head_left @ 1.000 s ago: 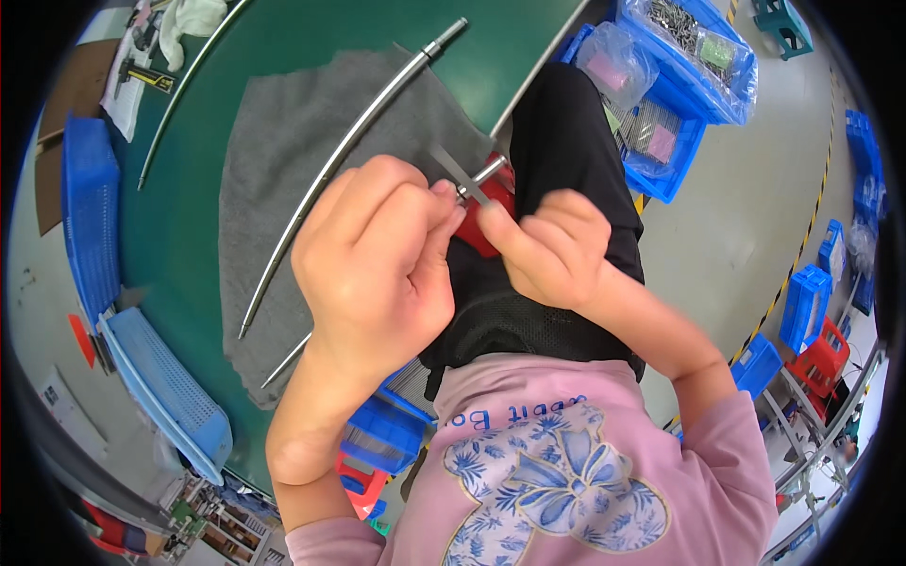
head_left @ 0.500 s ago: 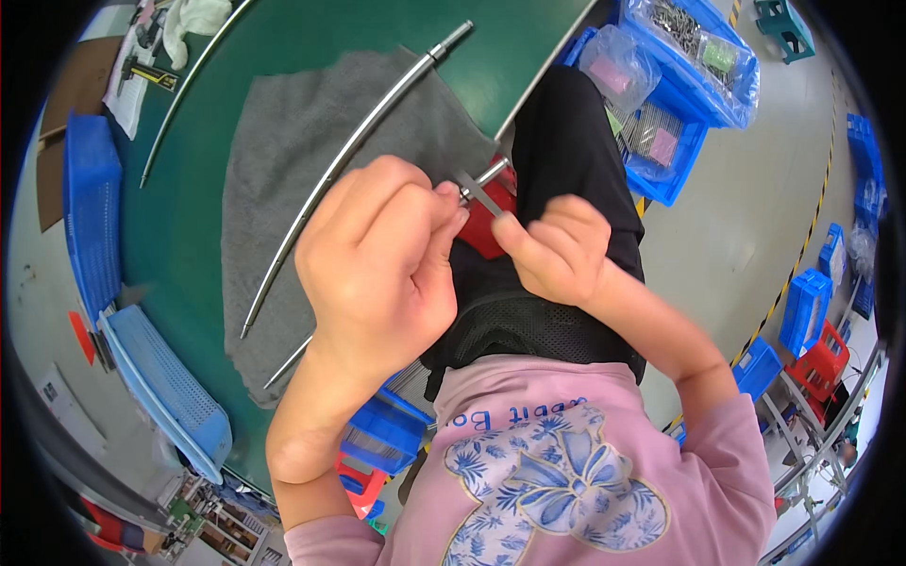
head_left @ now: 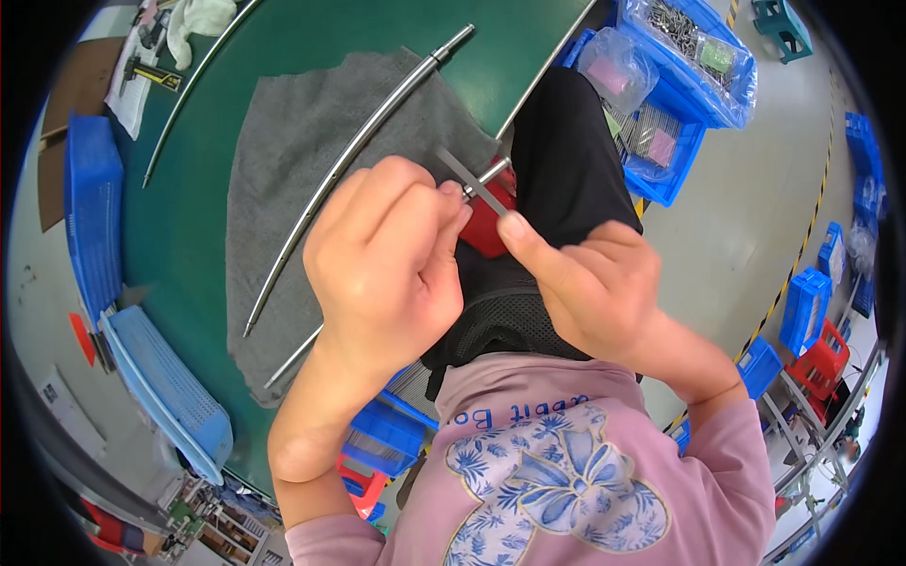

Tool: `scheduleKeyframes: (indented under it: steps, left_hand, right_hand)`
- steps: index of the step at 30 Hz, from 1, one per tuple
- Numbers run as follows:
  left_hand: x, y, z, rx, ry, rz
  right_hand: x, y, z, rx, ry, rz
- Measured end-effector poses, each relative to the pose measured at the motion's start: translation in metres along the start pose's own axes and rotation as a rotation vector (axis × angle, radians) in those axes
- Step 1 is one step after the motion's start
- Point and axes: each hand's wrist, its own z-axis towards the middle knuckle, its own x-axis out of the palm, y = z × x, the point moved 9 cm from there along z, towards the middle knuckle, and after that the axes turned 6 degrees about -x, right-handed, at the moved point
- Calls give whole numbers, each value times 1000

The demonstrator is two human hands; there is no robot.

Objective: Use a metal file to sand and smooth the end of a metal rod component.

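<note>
Pinching a slim metal rod (head_left: 496, 171) in the left hand (head_left: 385, 255) near the counter (head_left: 528, 57) edge, and gripping a flat file-like strip (head_left: 458, 167) across it in the right hand (head_left: 600, 288), so probably filing it, and kinda needing light, steady pressure next.

Over on the left there's a green table (head_left: 189, 236), a grey cloth (head_left: 283, 170) spread across it. A shiny curved tube (head_left: 332, 177) lies on that; nearer, a thin metal rod (head_left: 294, 357) shows over it, contact unclear. Farther left, a slimmer curved rod (head_left: 188, 80) rests straight on the green.
</note>
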Motion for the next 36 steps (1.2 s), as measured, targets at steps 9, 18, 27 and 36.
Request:
scheduleKeyframes:
  steps: [9,18,27,36]
  left_hand:
    - [0,-2,1,10,-6,14]
    - [2,-3,2,19,12,0]
    - [-1,-1,-1,-30,31,-1]
    - [-1,1,-1,-33,93,32]
  right_hand:
    - [-5,1,6,12,103,-5]
    - [-10,8,15,0,111,-100]
    - [-32,1,-53,-40,54,38]
    - [-20,-5,-61,52,-5,298]
